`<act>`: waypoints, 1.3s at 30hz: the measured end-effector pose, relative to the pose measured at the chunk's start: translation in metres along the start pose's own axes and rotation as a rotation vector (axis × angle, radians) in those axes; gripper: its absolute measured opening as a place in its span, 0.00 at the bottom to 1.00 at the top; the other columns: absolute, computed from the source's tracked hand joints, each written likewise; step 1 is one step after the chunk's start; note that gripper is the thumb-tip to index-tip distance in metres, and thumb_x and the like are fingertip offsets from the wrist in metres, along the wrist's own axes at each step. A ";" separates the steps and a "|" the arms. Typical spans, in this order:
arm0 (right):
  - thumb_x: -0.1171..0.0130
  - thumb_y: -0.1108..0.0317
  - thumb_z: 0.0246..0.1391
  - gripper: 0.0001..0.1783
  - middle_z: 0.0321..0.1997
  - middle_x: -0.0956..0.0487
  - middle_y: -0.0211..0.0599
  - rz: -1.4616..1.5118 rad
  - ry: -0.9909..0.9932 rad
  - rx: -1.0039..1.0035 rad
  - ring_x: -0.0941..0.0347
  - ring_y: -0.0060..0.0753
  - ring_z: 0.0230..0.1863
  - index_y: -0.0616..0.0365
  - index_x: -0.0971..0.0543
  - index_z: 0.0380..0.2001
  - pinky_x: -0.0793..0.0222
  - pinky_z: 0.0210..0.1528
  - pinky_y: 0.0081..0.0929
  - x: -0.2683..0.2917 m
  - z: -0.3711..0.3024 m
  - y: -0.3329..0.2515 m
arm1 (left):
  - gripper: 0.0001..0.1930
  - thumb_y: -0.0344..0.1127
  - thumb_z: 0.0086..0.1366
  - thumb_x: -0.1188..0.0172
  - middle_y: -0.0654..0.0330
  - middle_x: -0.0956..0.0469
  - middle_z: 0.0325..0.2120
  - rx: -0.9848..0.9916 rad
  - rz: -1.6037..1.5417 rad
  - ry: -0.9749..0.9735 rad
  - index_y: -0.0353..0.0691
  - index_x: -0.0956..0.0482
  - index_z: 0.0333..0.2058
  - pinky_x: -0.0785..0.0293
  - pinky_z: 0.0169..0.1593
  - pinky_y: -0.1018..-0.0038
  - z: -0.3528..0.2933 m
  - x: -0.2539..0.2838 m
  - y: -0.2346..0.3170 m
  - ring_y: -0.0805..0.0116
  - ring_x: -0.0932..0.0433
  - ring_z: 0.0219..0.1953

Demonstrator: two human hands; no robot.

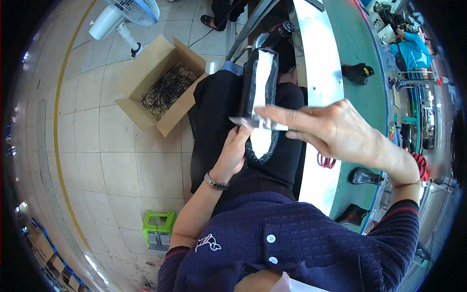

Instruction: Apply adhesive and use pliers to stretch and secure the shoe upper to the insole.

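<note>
A black shoe upper on a last lies bottom up across my lap, its white underside facing me. My left hand, with a watch at the wrist, is closed around the shoe's left side near the nearer end. Over that end, my right hand grips a slim silver knife, smeared by motion. The knife's pointed tip is to the left, just above my left fingers. Whether the blade touches the shoe I cannot tell.
On my right run a white bench edge and a green work surface with several black shoes, plus red-handled scissors. An open cardboard box of dark scraps, a white fan and a green container stand left. A co-worker is at far right.
</note>
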State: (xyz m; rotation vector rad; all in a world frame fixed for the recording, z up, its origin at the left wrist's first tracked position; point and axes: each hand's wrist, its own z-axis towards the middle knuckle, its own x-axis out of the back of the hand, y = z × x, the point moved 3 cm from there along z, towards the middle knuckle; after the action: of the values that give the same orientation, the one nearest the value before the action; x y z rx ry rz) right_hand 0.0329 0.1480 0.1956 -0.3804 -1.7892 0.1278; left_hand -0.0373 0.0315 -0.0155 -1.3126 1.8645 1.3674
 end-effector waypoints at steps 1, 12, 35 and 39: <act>0.40 0.64 0.54 0.37 0.16 0.27 0.31 0.069 0.164 0.018 0.31 0.32 0.13 0.30 0.38 0.66 0.33 0.16 0.31 -0.001 0.005 -0.001 | 0.13 0.41 0.69 0.44 0.67 0.22 0.38 0.051 0.000 -0.100 0.37 0.24 0.44 0.27 0.43 0.80 0.004 -0.001 0.005 0.82 0.24 0.39; 0.42 0.66 0.55 0.44 0.13 0.30 0.30 -0.297 -0.130 -0.087 0.34 0.26 0.09 0.28 0.49 0.70 0.39 0.09 0.28 -0.059 0.011 0.010 | 0.21 0.32 0.66 0.43 0.61 0.25 0.47 0.201 -0.038 -0.243 0.35 0.33 0.56 0.29 0.53 0.73 0.003 0.015 0.013 0.73 0.25 0.49; 0.50 0.75 0.50 0.48 0.22 0.26 0.42 -0.002 0.182 0.290 0.27 0.30 0.16 0.23 0.52 0.71 0.31 0.13 0.25 -0.075 -0.019 -0.016 | 0.14 0.23 0.55 0.31 0.64 0.20 0.35 0.204 0.367 -0.088 0.35 0.21 0.41 0.24 0.41 0.77 -0.016 -0.007 0.020 0.76 0.22 0.37; 0.48 0.73 0.48 0.49 0.16 0.29 0.35 -0.074 -0.057 -0.029 0.30 0.28 0.12 0.23 0.51 0.70 0.31 0.13 0.25 -0.077 -0.007 0.016 | 0.20 0.25 0.52 0.28 0.63 0.21 0.37 0.127 0.531 -0.158 0.36 0.23 0.45 0.24 0.42 0.76 -0.010 0.001 0.022 0.75 0.22 0.38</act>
State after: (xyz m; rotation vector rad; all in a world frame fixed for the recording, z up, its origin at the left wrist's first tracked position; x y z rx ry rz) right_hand 0.0587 0.1370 0.1216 -0.3336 -1.8604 0.0614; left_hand -0.0561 0.0224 -0.0025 -0.6428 2.2353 1.5157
